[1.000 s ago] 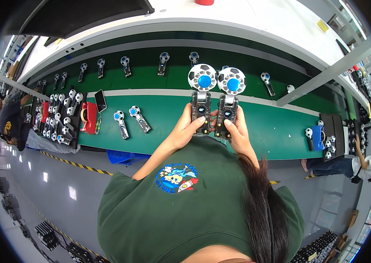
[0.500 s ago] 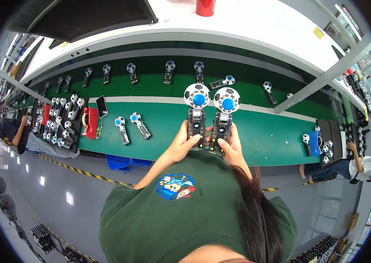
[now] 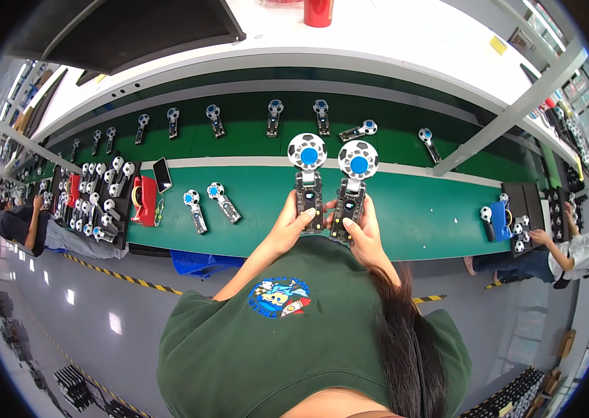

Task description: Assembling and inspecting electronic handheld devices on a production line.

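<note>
My left hand (image 3: 286,226) is closed round the dark handle of a handheld device with a football-patterned head (image 3: 309,187), its thumb on the front. A matching device (image 3: 351,195) is gripped the same way in my right hand (image 3: 366,235). Both stand upright side by side over the front of the green table, heads up, each with a blue disc in the middle of its head. Their heads are close together and the handles have a small gap between them. My fingers behind the handles are mostly hidden.
Two similar devices (image 3: 222,203) lie left on the green table (image 3: 413,216). More lie along the dark green belt (image 3: 245,129) behind. A red holder (image 3: 144,200) and a loaded black tray (image 3: 120,209) are farther left. At right are a blue holder (image 3: 500,221) and a co-worker (image 3: 573,254).
The two devices have shifted slightly left and remain in my hands. At the right, the co-worker's hand has come down toward the devices on the tray. The whole view has moved a little.
</note>
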`<state>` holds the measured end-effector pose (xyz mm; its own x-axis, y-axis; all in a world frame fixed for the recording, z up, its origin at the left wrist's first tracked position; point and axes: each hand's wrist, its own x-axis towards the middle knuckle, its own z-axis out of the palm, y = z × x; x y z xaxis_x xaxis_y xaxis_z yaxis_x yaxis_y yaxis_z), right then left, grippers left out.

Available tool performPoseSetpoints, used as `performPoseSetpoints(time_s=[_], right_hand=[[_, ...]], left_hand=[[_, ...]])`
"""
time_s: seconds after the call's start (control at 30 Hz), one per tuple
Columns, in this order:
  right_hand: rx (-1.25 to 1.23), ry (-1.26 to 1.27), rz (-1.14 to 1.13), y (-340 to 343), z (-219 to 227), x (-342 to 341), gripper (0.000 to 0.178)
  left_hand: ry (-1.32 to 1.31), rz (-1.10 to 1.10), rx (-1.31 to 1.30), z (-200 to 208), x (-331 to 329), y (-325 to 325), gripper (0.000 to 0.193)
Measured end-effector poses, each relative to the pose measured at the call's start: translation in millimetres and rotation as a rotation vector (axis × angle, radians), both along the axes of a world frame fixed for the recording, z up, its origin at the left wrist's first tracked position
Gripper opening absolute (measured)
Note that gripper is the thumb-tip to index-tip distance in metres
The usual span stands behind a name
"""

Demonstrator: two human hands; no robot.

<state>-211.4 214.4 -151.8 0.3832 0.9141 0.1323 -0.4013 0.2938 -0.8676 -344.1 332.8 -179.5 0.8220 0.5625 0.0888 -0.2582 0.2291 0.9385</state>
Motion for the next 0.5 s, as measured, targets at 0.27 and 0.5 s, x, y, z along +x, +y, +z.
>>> performPoseSetpoints(time_s=[0.27,0.5], right_hand=[[0.092,-0.129,-0.093,2,25,15,0.056],[0.343,-0.389,-0.425,-18,112,83,0.057]], left_hand=[[-0.187,0.02,-0.017,32,8,14,0.039],[-0.361,0.401,0.289,112,-14,53,0.054]])
